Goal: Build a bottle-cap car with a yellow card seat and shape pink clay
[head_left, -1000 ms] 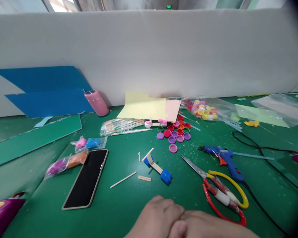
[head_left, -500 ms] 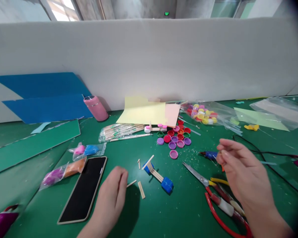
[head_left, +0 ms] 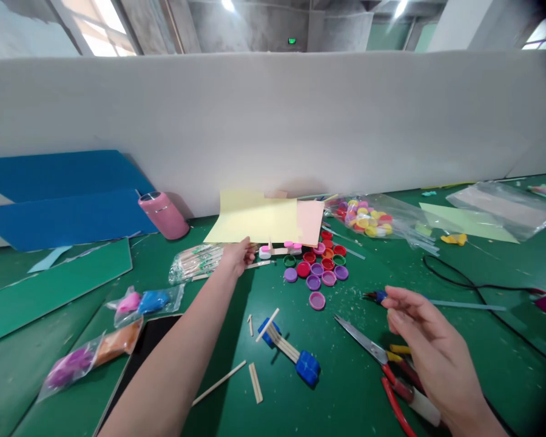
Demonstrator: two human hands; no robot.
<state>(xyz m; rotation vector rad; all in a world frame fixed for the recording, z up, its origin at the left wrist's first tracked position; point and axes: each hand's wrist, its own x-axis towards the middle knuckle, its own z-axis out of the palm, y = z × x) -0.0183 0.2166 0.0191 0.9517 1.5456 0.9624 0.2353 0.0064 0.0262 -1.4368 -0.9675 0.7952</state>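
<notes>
My left hand [head_left: 240, 255] reaches to the middle back, at the open end of the plastic bag of wooden sticks [head_left: 195, 262]; its fingertips are bent and what they hold, if anything, is hidden. Beside it lies a small stick piece with pink and white ends [head_left: 279, 249]. My right hand [head_left: 421, 334] hovers above the scissors [head_left: 364, 340], thumb and forefinger apart, with nothing visible between them. In the front middle rests a stick assembly with blue clay ends [head_left: 286, 349]. Near it are a loose stick [head_left: 219, 383] and a short stick pair [head_left: 255, 382].
Colored caps [head_left: 317, 300] lie at centre, below yellow paper [head_left: 255, 218] and a bag of caps [head_left: 368, 217]. A pink bottle [head_left: 164, 215] stands back left. The phone [head_left: 141, 358] is partly under my left forearm. A black cable [head_left: 477, 284] runs at right.
My left hand has moved forward from beside the phone to the stick bag, leaving a stick on the table. My right hand stays near the scissors. The view has tilted up slightly.
</notes>
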